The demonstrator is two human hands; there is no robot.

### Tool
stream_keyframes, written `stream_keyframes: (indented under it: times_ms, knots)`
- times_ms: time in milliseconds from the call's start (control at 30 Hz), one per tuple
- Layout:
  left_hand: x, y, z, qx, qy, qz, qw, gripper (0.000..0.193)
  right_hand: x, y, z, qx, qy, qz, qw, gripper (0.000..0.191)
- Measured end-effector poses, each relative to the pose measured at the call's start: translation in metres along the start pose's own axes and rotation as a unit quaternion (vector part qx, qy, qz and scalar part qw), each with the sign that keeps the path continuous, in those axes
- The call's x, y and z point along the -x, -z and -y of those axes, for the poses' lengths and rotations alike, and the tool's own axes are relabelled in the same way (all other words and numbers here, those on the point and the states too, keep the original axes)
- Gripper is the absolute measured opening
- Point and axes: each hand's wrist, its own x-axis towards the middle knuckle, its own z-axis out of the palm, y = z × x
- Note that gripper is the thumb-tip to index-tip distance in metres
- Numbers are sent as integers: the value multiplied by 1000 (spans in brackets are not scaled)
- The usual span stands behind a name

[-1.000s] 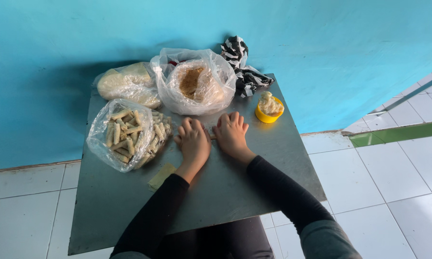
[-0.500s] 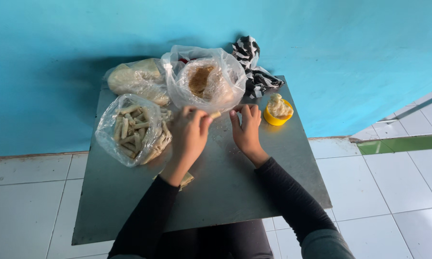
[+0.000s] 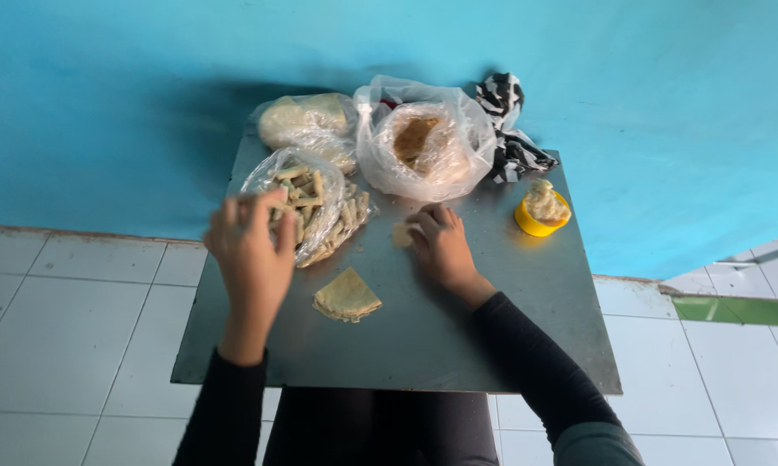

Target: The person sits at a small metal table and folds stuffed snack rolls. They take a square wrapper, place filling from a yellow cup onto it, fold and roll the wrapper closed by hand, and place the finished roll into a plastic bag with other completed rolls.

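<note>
My left hand [image 3: 253, 250] is raised over the left side of the grey metal tray [image 3: 493, 345], fingers curled, just in front of a clear bag of pale stick-shaped pieces [image 3: 316, 211]. Whether it holds a piece is unclear. My right hand [image 3: 441, 246] rests on the tray near the middle, fingers pinching a small pale piece of dough [image 3: 401, 235]. A folded yellow wrapper stack [image 3: 346, 296] lies on the tray between my hands.
At the tray's far edge stand a clear bag with a brown-filled bowl [image 3: 423, 142], a bag of pale dough [image 3: 307, 121] and a black-and-white cloth [image 3: 510, 129]. A yellow cup of filling [image 3: 543, 210] sits at the right. Behind is a turquoise wall; white floor tiles surround.
My left hand has moved left and lifted away from the middle toward the bag of sticks. My right hand has stayed near the middle, now on a small dough piece. The wrapper stack is uncovered.
</note>
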Motion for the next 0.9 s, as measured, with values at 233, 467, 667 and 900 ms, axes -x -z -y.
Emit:
stream_keyframes:
  times_ms: [233, 467, 667, 900]
  knots:
    - [89, 0, -9, 129, 88, 161, 975, 37, 7, 8, 51, -171, 80, 136, 973, 25]
    - [100, -9, -16, 68, 164, 200, 964, 42, 2, -13, 79, -235, 70, 309, 919, 19]
    - [101, -17, -20, 57, 195, 206, 957, 54, 1, -18, 73, -259, 7, 288, 922, 16]
    - [97, -17, -19, 50, 235, 257, 936, 70, 3, -26, 67, -253, -76, 233, 936, 17]
